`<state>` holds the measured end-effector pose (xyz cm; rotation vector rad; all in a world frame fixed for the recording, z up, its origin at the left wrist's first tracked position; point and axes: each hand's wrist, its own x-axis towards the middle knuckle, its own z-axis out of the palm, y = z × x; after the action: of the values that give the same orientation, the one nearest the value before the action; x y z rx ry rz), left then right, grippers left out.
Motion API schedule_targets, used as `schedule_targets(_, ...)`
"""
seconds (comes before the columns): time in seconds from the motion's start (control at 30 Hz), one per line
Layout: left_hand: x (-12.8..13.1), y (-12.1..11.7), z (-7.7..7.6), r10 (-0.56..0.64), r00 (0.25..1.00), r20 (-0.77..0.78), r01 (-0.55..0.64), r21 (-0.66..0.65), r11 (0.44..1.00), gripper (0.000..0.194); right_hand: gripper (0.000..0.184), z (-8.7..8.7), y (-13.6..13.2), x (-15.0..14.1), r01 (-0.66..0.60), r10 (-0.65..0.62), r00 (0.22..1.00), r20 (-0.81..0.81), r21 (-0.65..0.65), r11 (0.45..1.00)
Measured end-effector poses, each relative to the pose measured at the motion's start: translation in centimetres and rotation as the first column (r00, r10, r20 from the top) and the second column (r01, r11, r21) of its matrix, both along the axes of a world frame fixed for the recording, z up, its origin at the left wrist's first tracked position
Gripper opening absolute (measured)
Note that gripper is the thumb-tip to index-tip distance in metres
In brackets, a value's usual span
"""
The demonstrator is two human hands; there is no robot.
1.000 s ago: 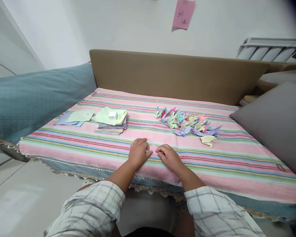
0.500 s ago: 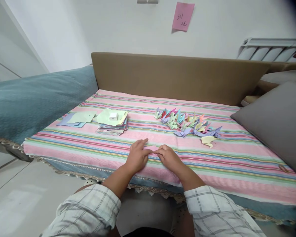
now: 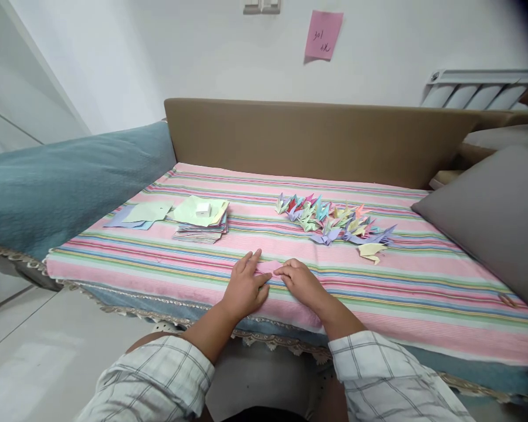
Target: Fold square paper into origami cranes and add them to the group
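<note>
A small piece of pink paper (image 3: pixel 267 267) lies flat on the striped cloth between my hands, its colour close to the cloth's. My left hand (image 3: pixel 245 288) is open, fingers spread, with a fingertip pressing at the paper's near edge. On the paper's right side, the thumb and forefinger of my right hand (image 3: pixel 303 283) are closed together, the other fingers curled. Beyond my right hand sits a cluster of folded paper cranes (image 3: pixel 330 220) in many colours. A pale yellow crane (image 3: pixel 371 252) lies nearest of them.
A stack of square paper (image 3: pixel 201 231) with a small white box (image 3: pixel 203 209) on top stands at left. Loose sheets (image 3: pixel 147 212) lie beside it. A grey cushion (image 3: pixel 497 217) leans at right, near a small brown loop (image 3: pixel 507 301). The brown backrest (image 3: pixel 317 140) rises behind.
My left hand has shifted slightly, its fingers more raised and spread, uncovering more of the pink paper. My right hand stays nearly in place. The view has tilted up a little.
</note>
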<state>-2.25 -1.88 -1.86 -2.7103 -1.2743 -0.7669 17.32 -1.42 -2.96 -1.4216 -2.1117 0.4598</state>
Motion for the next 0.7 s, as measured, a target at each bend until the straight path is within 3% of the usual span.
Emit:
schedule_targets(0.6, -0.1, -0.4, 0.4, 0.085, 0.996, -0.009, -0.085, 0.039, 0.996, 0.025, 0.027, 0.4, -0.2, -0.2, 0.007, -0.007, 1.000, -0.011, 0.005, 1.000)
schedule_targets(0.7, 0.5, -1.2, 0.5, -0.043, 0.997, -0.059, 0.047, 0.059, 0.997, 0.028, 0.027, 0.6, -0.3, -0.3, 0.011, -0.011, 1.000, -0.019, 0.009, 1.000)
